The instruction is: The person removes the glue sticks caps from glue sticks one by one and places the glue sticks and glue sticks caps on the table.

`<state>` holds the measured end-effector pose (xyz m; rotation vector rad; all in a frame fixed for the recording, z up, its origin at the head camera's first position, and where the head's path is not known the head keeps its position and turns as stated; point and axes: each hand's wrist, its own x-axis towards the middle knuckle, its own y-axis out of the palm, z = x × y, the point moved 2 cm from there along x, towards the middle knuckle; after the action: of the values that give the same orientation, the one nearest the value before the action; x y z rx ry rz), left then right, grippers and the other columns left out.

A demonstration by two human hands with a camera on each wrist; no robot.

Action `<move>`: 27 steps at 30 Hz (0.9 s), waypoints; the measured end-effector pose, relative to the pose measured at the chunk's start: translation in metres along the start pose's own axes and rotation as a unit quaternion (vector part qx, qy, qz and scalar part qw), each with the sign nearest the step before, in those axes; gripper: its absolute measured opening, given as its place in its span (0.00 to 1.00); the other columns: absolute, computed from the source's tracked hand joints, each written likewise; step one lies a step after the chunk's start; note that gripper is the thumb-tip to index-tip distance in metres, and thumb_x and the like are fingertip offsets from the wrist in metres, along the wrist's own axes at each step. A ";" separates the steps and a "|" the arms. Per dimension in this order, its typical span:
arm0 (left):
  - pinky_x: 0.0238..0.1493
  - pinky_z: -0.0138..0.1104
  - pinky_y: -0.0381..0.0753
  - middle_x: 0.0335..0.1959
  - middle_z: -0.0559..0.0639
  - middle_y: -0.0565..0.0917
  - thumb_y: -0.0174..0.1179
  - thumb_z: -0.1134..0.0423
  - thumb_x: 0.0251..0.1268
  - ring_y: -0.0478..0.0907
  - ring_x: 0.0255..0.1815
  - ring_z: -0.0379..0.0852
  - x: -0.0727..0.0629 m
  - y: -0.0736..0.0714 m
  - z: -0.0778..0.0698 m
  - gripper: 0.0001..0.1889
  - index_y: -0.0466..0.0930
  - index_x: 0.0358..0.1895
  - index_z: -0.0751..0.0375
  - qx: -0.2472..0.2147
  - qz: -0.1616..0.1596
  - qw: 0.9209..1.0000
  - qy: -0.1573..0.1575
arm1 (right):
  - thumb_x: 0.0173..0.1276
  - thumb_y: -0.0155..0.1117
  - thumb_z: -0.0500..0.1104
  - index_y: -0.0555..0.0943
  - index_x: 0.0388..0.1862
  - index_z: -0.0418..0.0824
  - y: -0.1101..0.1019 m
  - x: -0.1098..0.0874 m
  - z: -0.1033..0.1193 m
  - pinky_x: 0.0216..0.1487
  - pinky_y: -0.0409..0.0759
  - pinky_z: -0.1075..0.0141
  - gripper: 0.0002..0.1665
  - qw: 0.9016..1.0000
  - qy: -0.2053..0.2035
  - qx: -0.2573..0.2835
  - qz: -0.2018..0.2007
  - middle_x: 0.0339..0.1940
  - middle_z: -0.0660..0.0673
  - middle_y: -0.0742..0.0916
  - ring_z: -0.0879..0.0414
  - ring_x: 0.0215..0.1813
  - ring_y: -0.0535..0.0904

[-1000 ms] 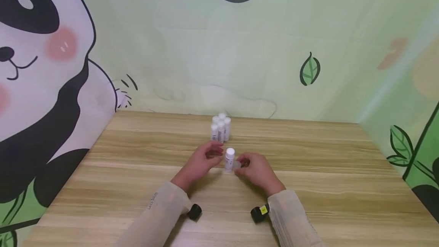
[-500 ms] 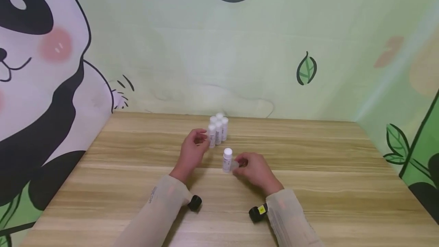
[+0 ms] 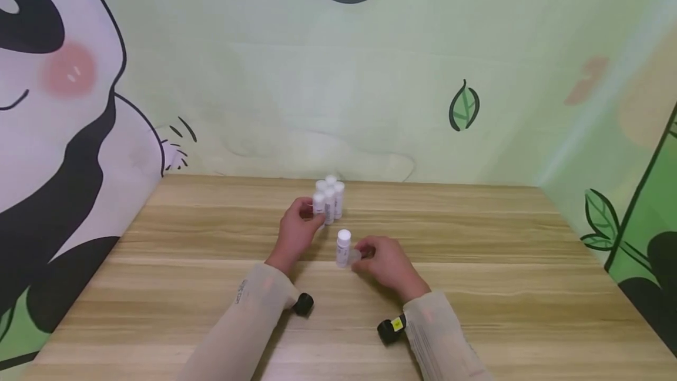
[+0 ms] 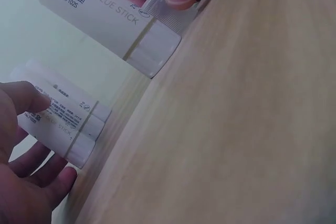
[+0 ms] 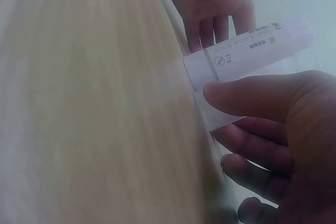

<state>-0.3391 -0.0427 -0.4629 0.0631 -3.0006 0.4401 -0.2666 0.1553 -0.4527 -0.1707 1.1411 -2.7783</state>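
Note:
One white glue stick (image 3: 343, 250) stands upright on the wooden table between the hands, its label legible in the left wrist view. Beside its base my right hand (image 3: 388, 260) pinches a small translucent ribbed piece (image 4: 169, 15) between thumb and fingers; the piece lies against the stick's lower end. Farther back, several more glue sticks (image 3: 329, 209) stand in a tight cluster. My left hand (image 3: 297, 229) grips the front left glue stick (image 3: 318, 202) of that cluster, thumb across its label and fingers on the far side. The thumb partly hides its lower part.
The wood-grain table (image 3: 502, 298) runs back to a green printed backdrop (image 3: 254, 75) with leaves and a panda. Black wrist cameras sit at both sleeves, the left camera (image 3: 303, 304) and the right camera (image 3: 391, 330).
My left hand has moved from beside the single glue stick back and leftward to the cluster, and now grips its front left stick. My right hand stays in place with the translucent piece.

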 end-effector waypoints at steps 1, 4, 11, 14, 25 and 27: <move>0.58 0.44 0.78 0.50 0.58 0.80 0.65 0.61 0.61 0.78 0.54 0.53 0.000 0.000 0.000 0.20 0.73 0.55 0.59 0.001 0.002 1.000 0.001 | 0.51 0.76 0.41 0.85 0.40 0.41 0.000 0.000 0.000 0.42 0.80 0.63 0.16 1.000 -0.001 0.001 0.000 0.33 0.50 0.87 0.60 0.35 0.79; 0.59 0.44 0.78 0.50 0.58 0.80 0.64 0.62 0.61 0.77 0.54 0.53 0.001 0.000 0.000 0.20 0.74 0.55 0.60 0.005 0.009 1.000 0.006 | 0.51 0.76 0.40 0.84 0.40 0.40 -0.001 0.000 0.002 0.42 0.80 0.63 0.16 1.000 -0.005 0.002 0.001 0.33 0.49 0.87 0.59 0.35 0.79; 0.59 0.45 0.78 0.49 0.58 0.81 0.64 0.63 0.61 0.78 0.54 0.53 0.000 -0.001 -0.001 0.19 0.74 0.55 0.60 0.010 0.013 1.000 0.008 | 0.51 0.76 0.40 0.84 0.39 0.41 0.000 0.000 0.003 0.41 0.79 0.64 0.15 1.000 -0.004 0.001 0.004 0.32 0.50 0.87 0.60 0.34 0.78; 0.59 0.44 0.78 0.48 0.58 0.81 0.64 0.63 0.61 0.78 0.53 0.53 -0.001 -0.002 -0.001 0.19 0.74 0.54 0.60 0.011 0.012 1.000 0.010 | 0.51 0.76 0.41 0.84 0.39 0.41 0.000 0.000 0.002 0.40 0.78 0.64 0.15 1.000 -0.005 0.000 0.004 0.32 0.50 0.87 0.59 0.34 0.78; 0.59 0.43 0.78 0.49 0.57 0.81 0.64 0.63 0.62 0.77 0.53 0.51 -0.008 -0.004 -0.005 0.18 0.75 0.54 0.60 0.004 0.018 1.000 0.015 | 0.51 0.77 0.43 0.84 0.44 0.42 0.000 -0.001 0.002 0.40 0.78 0.65 0.20 1.000 0.000 -0.014 0.012 0.34 0.51 0.86 0.59 0.35 0.77; 0.59 0.43 0.78 0.48 0.57 0.81 0.64 0.62 0.62 0.78 0.53 0.51 -0.009 -0.004 -0.006 0.18 0.75 0.54 0.60 0.004 0.020 1.000 0.016 | 0.51 0.77 0.45 0.84 0.47 0.42 -0.002 -0.001 0.003 0.41 0.78 0.64 0.23 1.000 0.001 -0.019 0.013 0.36 0.50 0.86 0.59 0.36 0.77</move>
<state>-0.3292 -0.0449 -0.4571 -0.0026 -2.9726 0.4515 -0.2650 0.1546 -0.4491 -0.1564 1.1889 -2.7361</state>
